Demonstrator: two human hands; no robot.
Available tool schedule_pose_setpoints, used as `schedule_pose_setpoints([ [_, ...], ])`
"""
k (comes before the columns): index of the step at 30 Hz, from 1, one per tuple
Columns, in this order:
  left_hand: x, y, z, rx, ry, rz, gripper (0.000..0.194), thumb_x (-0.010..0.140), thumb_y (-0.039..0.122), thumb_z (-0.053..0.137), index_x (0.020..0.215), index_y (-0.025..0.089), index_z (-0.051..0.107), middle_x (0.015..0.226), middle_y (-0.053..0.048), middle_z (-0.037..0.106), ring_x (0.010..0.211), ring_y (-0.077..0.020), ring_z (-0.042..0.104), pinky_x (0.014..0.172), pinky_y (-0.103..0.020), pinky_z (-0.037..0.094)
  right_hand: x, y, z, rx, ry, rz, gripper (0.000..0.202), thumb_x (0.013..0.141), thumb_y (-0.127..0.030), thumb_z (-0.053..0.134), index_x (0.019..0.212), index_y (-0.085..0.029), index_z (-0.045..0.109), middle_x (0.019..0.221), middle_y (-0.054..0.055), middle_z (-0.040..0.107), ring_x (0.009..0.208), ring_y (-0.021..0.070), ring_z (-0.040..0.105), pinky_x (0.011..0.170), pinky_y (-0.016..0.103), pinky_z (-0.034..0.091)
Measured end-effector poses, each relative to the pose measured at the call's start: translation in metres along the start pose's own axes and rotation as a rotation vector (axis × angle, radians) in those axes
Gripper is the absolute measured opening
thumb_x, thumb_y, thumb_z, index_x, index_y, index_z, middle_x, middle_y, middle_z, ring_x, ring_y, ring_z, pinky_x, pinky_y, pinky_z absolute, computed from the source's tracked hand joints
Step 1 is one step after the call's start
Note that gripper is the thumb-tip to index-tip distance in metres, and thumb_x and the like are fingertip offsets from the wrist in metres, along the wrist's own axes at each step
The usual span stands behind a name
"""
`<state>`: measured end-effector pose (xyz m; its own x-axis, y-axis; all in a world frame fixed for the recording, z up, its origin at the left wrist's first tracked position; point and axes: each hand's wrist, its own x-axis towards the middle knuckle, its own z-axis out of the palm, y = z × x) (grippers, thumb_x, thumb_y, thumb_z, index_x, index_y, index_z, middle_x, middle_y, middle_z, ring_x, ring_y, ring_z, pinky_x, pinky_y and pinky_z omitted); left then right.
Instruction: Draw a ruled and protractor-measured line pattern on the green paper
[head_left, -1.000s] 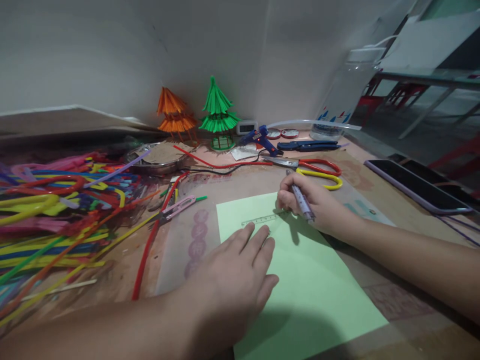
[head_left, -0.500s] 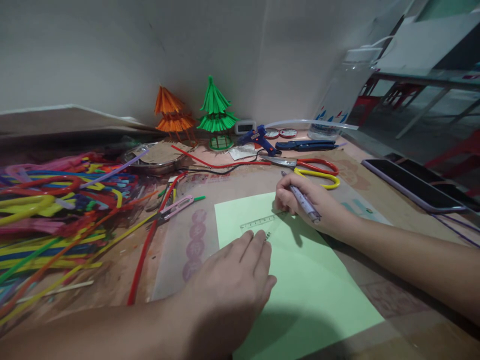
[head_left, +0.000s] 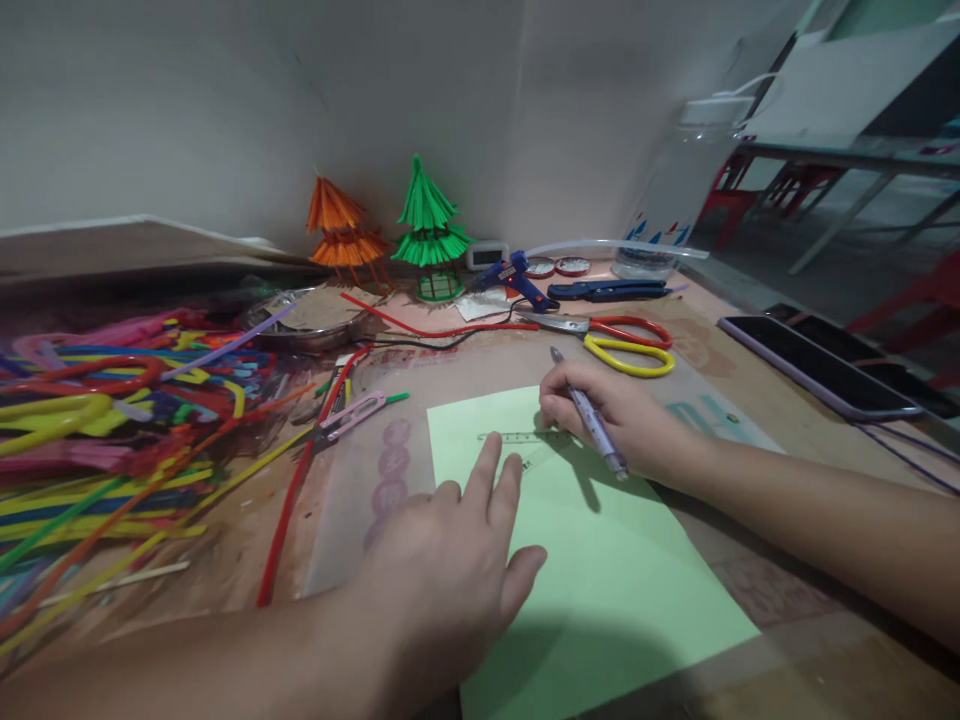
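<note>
A sheet of light green paper (head_left: 600, 590) lies before me, with a clear triangular ruler (head_left: 529, 437) near its far edge. My left hand (head_left: 450, 540) rests over the paper, fingers spread and the tips of two fingers on the ruler. Part of the ruler is hidden under both hands. In my right hand (head_left: 611, 405) is a patterned purple pen (head_left: 598, 425), gripped with its tip pointing up and away from the paper. The fingertips of that hand are down by the ruler's right end.
Coloured pipe cleaners (head_left: 112, 440) pile up at left, near pink-handled snips (head_left: 356, 415). Scissors (head_left: 630, 345), a blue glue gun (head_left: 517, 280) and dark blue pliers (head_left: 607, 290) lie behind the paper. Green (head_left: 431, 230) and orange (head_left: 341, 225) tiered models stand by the wall. A phone (head_left: 817, 365) lies right.
The ruler has turned so its scale edge lies more level. My left fingers have spread apart. My right hand keeps the pen and has shifted slightly left and down.
</note>
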<state>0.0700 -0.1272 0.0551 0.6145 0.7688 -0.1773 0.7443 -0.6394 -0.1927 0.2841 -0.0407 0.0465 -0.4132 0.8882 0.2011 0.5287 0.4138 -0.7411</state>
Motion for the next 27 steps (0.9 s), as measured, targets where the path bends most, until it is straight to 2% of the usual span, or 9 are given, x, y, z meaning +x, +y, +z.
schedule_pose_setpoints([
  [3, 0.000, -0.001, 0.001, 0.017, 0.015, -0.021, 0.074, 0.105, 0.056, 0.052, 0.156, 0.003, 0.050, 0.159, -0.034, 0.036, 0.088, -0.0380, 0.082, 0.053, -0.041, 0.067, 0.000, 0.001, 0.001, 0.009, 0.019, -0.013, 0.021, 0.098, -0.042, 0.058, 0.090, -0.022, 0.060, 0.079, 0.003, 0.073, 0.064, 0.0163, 0.060, 0.060, 0.027, 0.045],
  [9, -0.004, 0.000, 0.010, 0.080, 0.162, -0.013, 0.074, 0.101, 0.065, 0.057, 0.146, 0.007, 0.065, 0.145, -0.032, 0.058, 0.079, -0.0368, 0.082, 0.049, -0.040, 0.065, 0.000, 0.003, 0.001, 0.011, 0.029, -0.029, 0.022, 0.098, -0.042, 0.057, 0.091, -0.022, 0.060, 0.081, 0.004, 0.074, 0.072, 0.0192, 0.068, 0.067, 0.029, 0.051],
  [16, -0.005, 0.001, 0.009, 0.068, 0.180, -0.004, 0.072, 0.101, 0.063, 0.058, 0.147, 0.007, 0.064, 0.143, -0.035, 0.058, 0.079, -0.0378, 0.082, 0.051, -0.041, 0.066, -0.002, 0.008, 0.000, -0.023, 0.058, -0.096, 0.023, 0.103, -0.039, 0.055, 0.089, -0.022, 0.063, 0.080, 0.003, 0.075, 0.072, 0.0170, 0.067, 0.069, 0.027, 0.051],
  [22, -0.003, -0.001, 0.007, 0.043, 0.152, -0.018, 0.073, 0.102, 0.065, 0.056, 0.149, 0.010, 0.062, 0.147, -0.033, 0.057, 0.082, -0.0368, 0.082, 0.053, -0.041, 0.066, -0.001, 0.012, 0.002, -0.037, 0.028, -0.053, 0.025, 0.105, -0.042, 0.054, 0.093, -0.022, 0.064, 0.084, 0.003, 0.077, 0.076, 0.0180, 0.070, 0.072, 0.028, 0.053],
  [25, -0.004, -0.002, 0.012, 0.040, 0.221, -0.005, 0.071, 0.101, 0.064, 0.059, 0.145, 0.008, 0.065, 0.143, -0.033, 0.061, 0.080, -0.0361, 0.081, 0.051, -0.040, 0.065, -0.001, 0.011, 0.002, -0.044, 0.020, -0.036, 0.024, 0.104, -0.042, 0.055, 0.093, -0.022, 0.064, 0.084, 0.003, 0.078, 0.076, 0.0182, 0.071, 0.071, 0.028, 0.053],
  [27, -0.006, -0.001, 0.017, 0.056, 0.321, 0.003, 0.068, 0.099, 0.061, 0.064, 0.140, 0.007, 0.070, 0.137, -0.033, 0.066, 0.075, -0.0351, 0.081, 0.048, -0.039, 0.064, 0.000, 0.010, 0.002, -0.040, 0.020, -0.026, 0.024, 0.104, -0.042, 0.055, 0.092, -0.022, 0.064, 0.084, 0.003, 0.078, 0.074, 0.0182, 0.071, 0.070, 0.029, 0.053],
])
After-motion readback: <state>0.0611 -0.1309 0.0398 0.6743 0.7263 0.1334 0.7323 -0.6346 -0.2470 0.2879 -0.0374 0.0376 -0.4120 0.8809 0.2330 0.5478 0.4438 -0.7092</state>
